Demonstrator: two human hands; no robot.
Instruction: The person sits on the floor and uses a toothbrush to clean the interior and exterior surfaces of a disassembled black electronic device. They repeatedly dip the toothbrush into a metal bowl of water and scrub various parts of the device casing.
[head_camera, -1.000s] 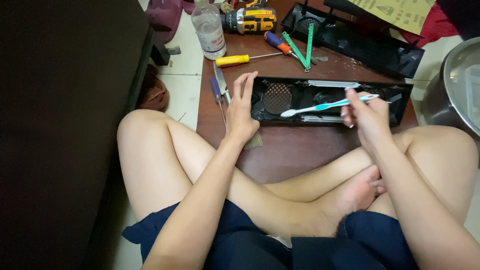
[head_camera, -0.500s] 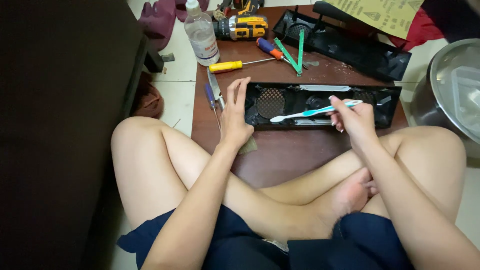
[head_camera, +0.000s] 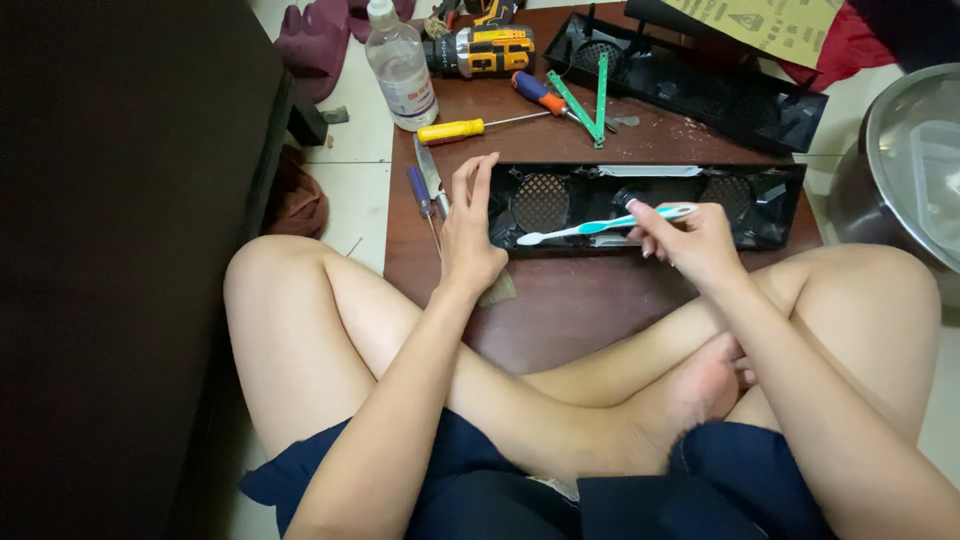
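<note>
On the tabletop (head_camera: 600, 300), a bottle (head_camera: 400, 65) and a yellow screwdriver (head_camera: 455, 129) lie left of the drill (head_camera: 480, 50). The left hand (head_camera: 468, 235) reaches forward from a straight forearm, its grip open with fingers up, the palm pressed on the left end of the black panel (head_camera: 650, 205). Over the middle of the panel the right hand (head_camera: 690, 240), wrist bent inward, has its grip pinched shut on a toothbrush (head_camera: 600, 226) whose bristles point left, with a metal bowl (head_camera: 905, 170) far right.

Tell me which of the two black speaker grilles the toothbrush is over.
The near black grille, lying flat between the left hand and right hand. The toothbrush crosses it; the far grille lies untouched behind the screwdrivers.
</note>
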